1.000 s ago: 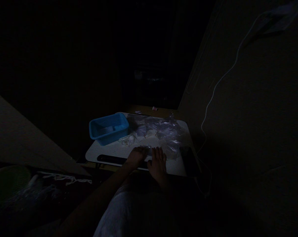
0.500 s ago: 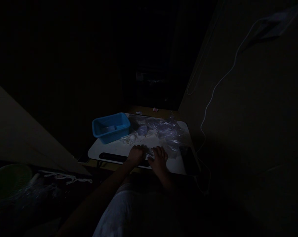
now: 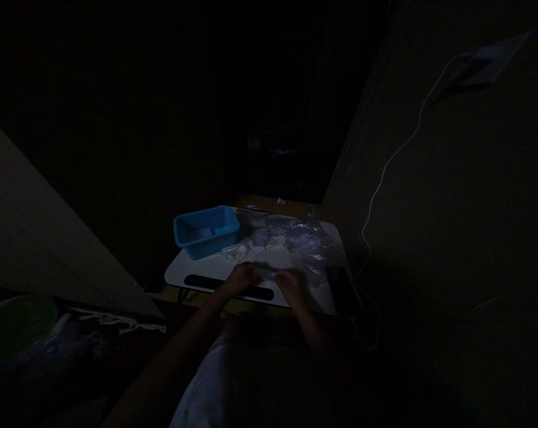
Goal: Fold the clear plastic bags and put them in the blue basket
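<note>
Over the near edge of a small white table (image 3: 177,273), my left hand (image 3: 242,277) is closed on one end of a small clear plastic packet (image 3: 266,274). My right hand (image 3: 290,284) pinches its other end, so the packet spans the gap between them. The dim light hides what the packet contains. Just beyond my hands lies a whitish bundle in plastic (image 3: 236,252). Crumpled clear plastic bags (image 3: 311,241) spread across the far right of the tabletop.
A blue plastic basin (image 3: 208,244) stands at the table's left, with something pale inside. A dark flat phone-like object (image 3: 340,288) lies at the right edge. A white cable (image 3: 380,181) hangs down the right wall. A green basket (image 3: 19,327) sits at lower left.
My right hand has gone from spread fingers over the plastic to a pinch on its end. The packet is now held stretched between both hands. The view has shifted slightly.
</note>
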